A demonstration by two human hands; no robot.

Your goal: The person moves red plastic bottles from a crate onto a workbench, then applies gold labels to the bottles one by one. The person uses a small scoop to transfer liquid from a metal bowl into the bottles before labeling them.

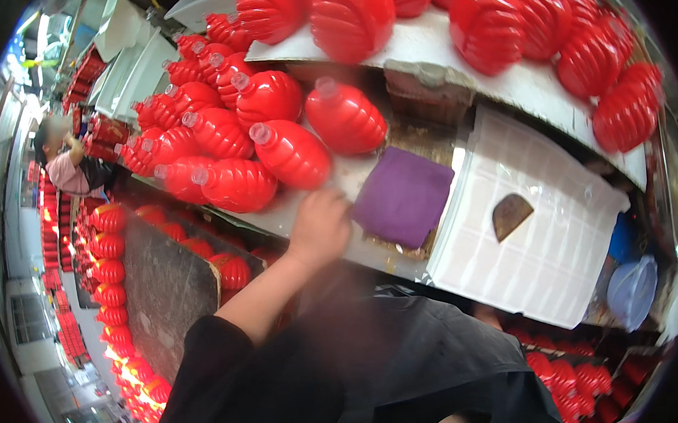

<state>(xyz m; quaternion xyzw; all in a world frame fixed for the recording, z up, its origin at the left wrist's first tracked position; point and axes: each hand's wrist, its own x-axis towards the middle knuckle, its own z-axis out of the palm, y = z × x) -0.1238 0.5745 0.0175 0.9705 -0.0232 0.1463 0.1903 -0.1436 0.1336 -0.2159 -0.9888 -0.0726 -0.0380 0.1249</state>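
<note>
My left hand (322, 224) reaches over the worktop, its fingers blurred by motion. It is nearest to a glossy red ribbed plastic shell with a clear neck (294, 156), just above the fingertips; I cannot tell whether they touch. Another red ribbed shell (346, 117) leans behind that one, and several more lie grouped to the left. A folded purple cloth (405, 195) lies right of my hand on a brown board. My right hand is out of sight; only the black sleeve and a bit of skin show at the lower edge.
A white ribbed plastic sheet (531, 265) bears a dark brown half-round piece (512, 215). Above it, a white shelf (422, 44) carries several red shells. A pale blue bucket (632, 293) hangs at right. A dark board (167, 278) stands lower left. A person (72, 167) sits far left.
</note>
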